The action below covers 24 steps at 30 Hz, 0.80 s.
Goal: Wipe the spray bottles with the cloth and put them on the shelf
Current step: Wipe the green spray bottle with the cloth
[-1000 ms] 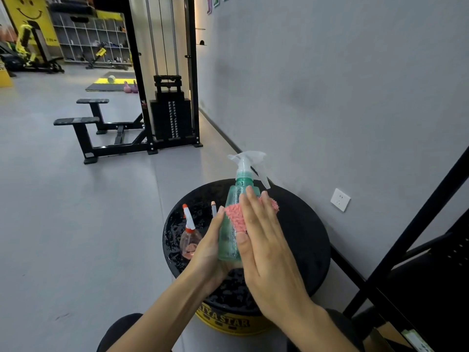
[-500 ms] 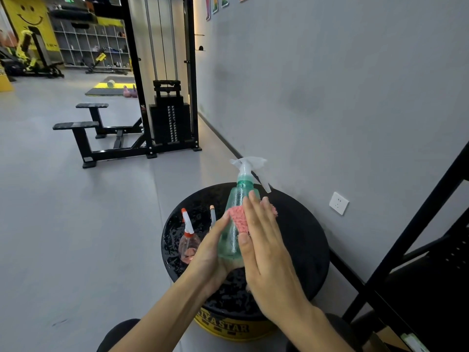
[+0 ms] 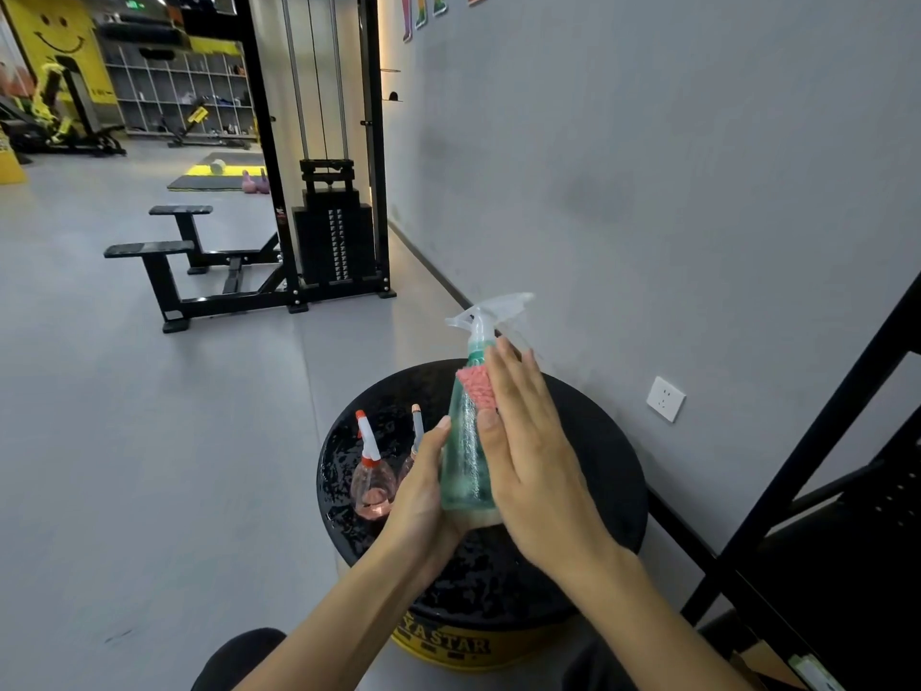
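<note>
Gripping green spray bottle (image 3: 466, 456) in curled left hand (image 3: 423, 496) fingers; pressing cloth (image 3: 476, 389) under flat right hand (image 3: 533, 456) fingers; likely risk: slipping grip, toppling pink bottles (image 3: 371, 483).

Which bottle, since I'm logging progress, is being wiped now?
The green bottle, the only one lifted: the left hand holds it while the right hand presses the cloth on it. Both pink bottles stand on the black stool.
</note>
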{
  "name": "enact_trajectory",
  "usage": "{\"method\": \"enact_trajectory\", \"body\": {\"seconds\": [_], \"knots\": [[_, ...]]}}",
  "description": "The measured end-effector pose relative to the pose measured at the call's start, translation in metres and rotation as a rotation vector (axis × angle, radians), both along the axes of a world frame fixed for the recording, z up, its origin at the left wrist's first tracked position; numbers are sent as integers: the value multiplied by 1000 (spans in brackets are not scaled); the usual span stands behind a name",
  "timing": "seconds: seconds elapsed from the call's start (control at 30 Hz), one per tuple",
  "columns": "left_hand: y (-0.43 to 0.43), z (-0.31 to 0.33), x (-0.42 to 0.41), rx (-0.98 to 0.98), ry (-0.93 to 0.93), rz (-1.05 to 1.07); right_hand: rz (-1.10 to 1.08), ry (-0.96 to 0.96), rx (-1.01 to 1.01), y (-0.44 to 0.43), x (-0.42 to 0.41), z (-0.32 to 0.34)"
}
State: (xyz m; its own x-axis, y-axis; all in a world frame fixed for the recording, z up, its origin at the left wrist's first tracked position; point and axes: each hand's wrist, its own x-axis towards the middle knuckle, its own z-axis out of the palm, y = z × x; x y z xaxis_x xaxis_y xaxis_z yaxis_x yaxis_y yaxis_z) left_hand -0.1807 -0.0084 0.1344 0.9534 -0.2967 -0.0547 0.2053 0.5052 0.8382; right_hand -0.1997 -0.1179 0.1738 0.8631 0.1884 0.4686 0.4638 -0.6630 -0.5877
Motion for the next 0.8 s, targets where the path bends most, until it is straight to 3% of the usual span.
{"method": "enact_trajectory", "body": {"seconds": [0.23, 0.5, 0.8], "knots": [[5, 4, 3, 18, 19, 55, -3, -92, -70, 5, -30, -27], [-4, 5, -7, 23, -57, -31, -46, -73, -37, -4, 11, 5], [1, 7, 5, 37, -34, 72, -25, -135, -146, 8, -24, -23]]}}
